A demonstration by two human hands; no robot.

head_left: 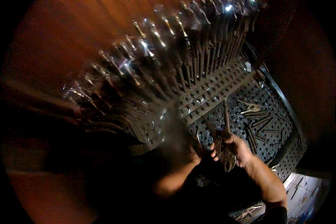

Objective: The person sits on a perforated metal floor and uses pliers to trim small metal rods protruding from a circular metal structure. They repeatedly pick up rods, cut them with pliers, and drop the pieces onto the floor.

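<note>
Closely wrapped around a pair of dark locking pliers (pixel 226 125), the fingers of a worker's right hand (pixel 241 151) hold the tool above the near edge of a perforated dark surface (pixel 267 99), its rounded jaw end toward the wearer and a long handle pointing away. The left hand (pixel 195 155) is just beside it, sunk in shadow and blur; a thin metallic edge shows near its fingers, but whether they are spread or pinching something cannot be told. Beyond the hands, on the right of the work area, a second pair of locking pliers (pixel 252 108), paler and catching the light, lies near a loose scatter of short dark rods (pixel 263 122), some side by side, others crossed. Small glinting fragments are strewn among the round holes. A raised strip (pixel 216 89) with rows of openings runs diagonally past the hands, and behind it stands a long bank of slender rods (pixel 201 61), many leaning, their upper ends shining brightly against a reddish-brown backdrop (pixel 82 33). A curved silvery rim (pixel 282 99) bounds the far right side. At lower right, a white panel (pixel 306 190) bears dark streaks too indistinct to read as lettering.
</note>
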